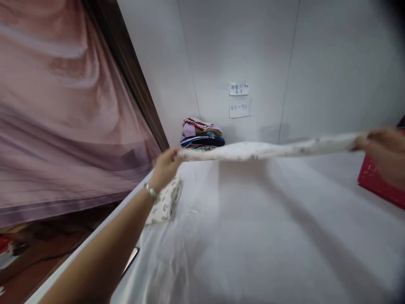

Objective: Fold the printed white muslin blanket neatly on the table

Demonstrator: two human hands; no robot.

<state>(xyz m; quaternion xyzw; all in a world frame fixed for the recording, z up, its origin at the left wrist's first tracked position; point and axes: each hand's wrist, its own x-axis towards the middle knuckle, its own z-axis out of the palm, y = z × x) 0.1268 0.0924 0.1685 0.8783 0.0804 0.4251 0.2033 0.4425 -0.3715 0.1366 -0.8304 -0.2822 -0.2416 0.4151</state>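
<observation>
A white cloth with small faint prints [253, 151] is stretched between my two hands, raised above the white-covered table [253, 236]. Its left end is pinched in my left hand [166, 166], which has a bracelet at the wrist. The right end is gripped in my right hand [384, 150], blurred at the right edge. A folded white cloth with grey and pink prints [165, 203] lies on the table, partly behind my left wrist.
A stack of folded colourful cloths [202, 137] sits at the back by the wall. A red box [379, 181] stands at the right. A phone [130, 259] lies near the left edge. Pink curtain [63, 105] hangs at left; two paper notes [239, 108] are on the wall.
</observation>
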